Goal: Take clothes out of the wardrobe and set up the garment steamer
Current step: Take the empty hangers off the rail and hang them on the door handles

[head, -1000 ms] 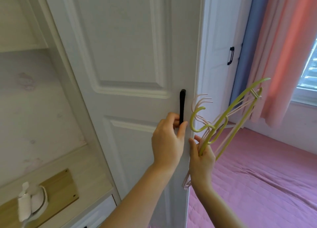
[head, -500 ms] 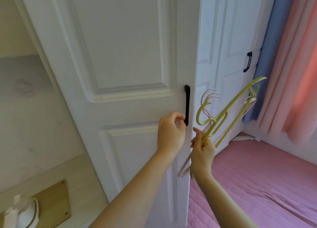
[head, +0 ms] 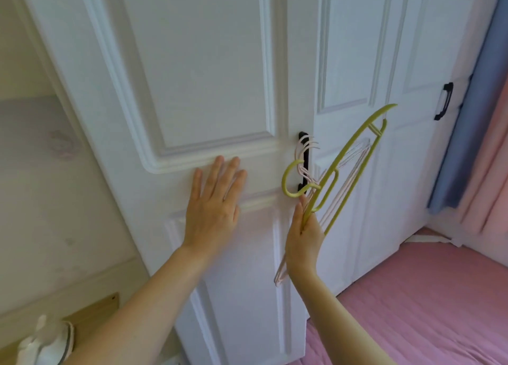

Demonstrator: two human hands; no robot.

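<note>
Two hands in view: the left hand [head: 213, 208] and the right hand [head: 303, 234]. One green hanger [head: 354, 155], and a bunch of pale pink hangers [head: 302, 151] with it, too tangled to count. Two white wardrobe doors, the near door [head: 192, 76] and the far door [head: 406, 48]. Two black handles, the near handle [head: 305, 172] and the far handle [head: 444, 100]. One white steamer [head: 45, 342] at bottom left. Two curtains: one blue curtain [head: 472, 122], one pink curtain [head: 494, 172].

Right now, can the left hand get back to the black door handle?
Probably yes. The left hand lies flat on the door, holding nothing, and bare panel separates it from the handle. The hanger hooks crowd the handle, though.
</note>
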